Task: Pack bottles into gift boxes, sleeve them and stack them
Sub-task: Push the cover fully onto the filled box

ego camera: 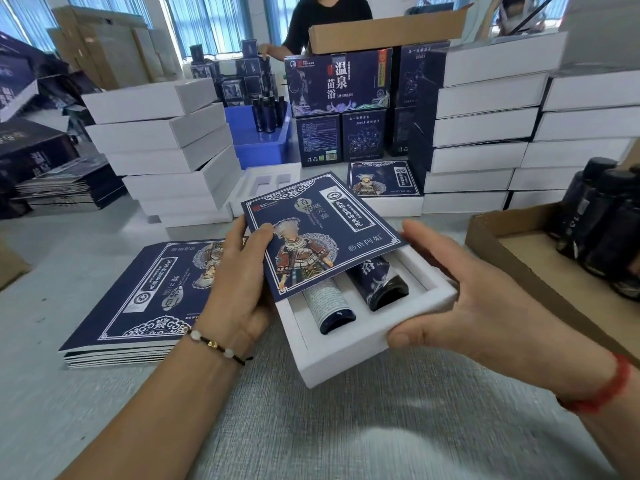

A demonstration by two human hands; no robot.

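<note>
The white gift box, carrying two dark bottles side by side in its foam tray, is held above the desk. The left hand grips the printed navy sleeve, which partly covers the box. The right hand holds the box's right side, thumb pressing the near corner. A stack of flat sleeves lies just left.

Bright, even daylight comes from the windows at the back, which are slightly blown out behind blue blinds. Shadows on the table are soft and faint. The wide lens bends the edges, so the side stacks lean and smear. The centre is fairly sharp; the far background looks soft, perhaps from motion blur
</note>
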